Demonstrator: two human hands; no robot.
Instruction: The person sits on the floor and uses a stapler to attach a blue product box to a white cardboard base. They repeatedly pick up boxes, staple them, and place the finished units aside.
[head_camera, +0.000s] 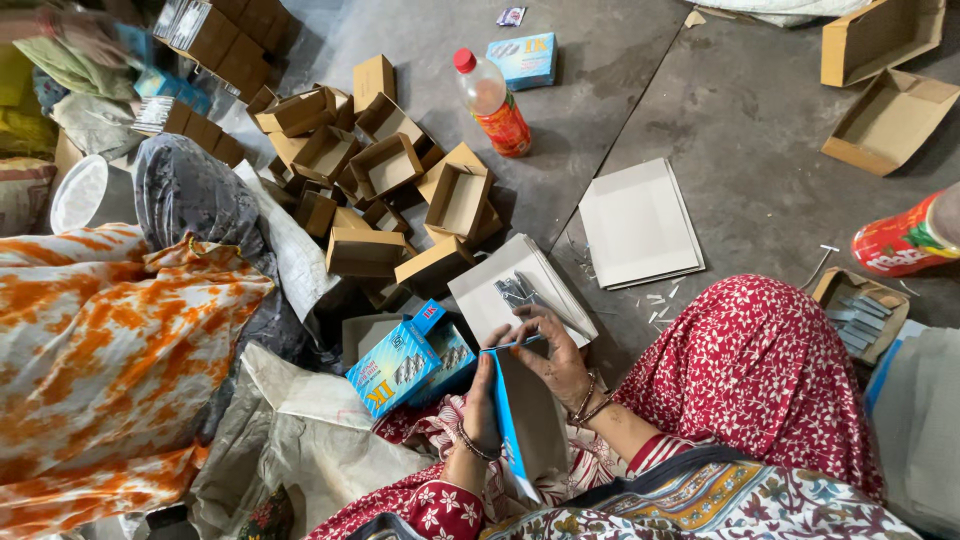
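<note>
Seated on the floor, the person holds a blue box (520, 425) upright over the lap. The left hand (480, 405) grips its side wall; the right hand (548, 352) curls over the open top, fingers pinching the flap (contents not visible). Step appears to be closing the box. The flap likely needs tucking in. Finished blue boxes (410, 362) lie just beside.

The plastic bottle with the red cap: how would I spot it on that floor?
Start at the pile of open brown cardboard boxes on the grey floor. Just right of the pile lies the bottle, next to a small blue box. It alone is clear plastic with a red cap and an orange-red label around its lower half.
</note>
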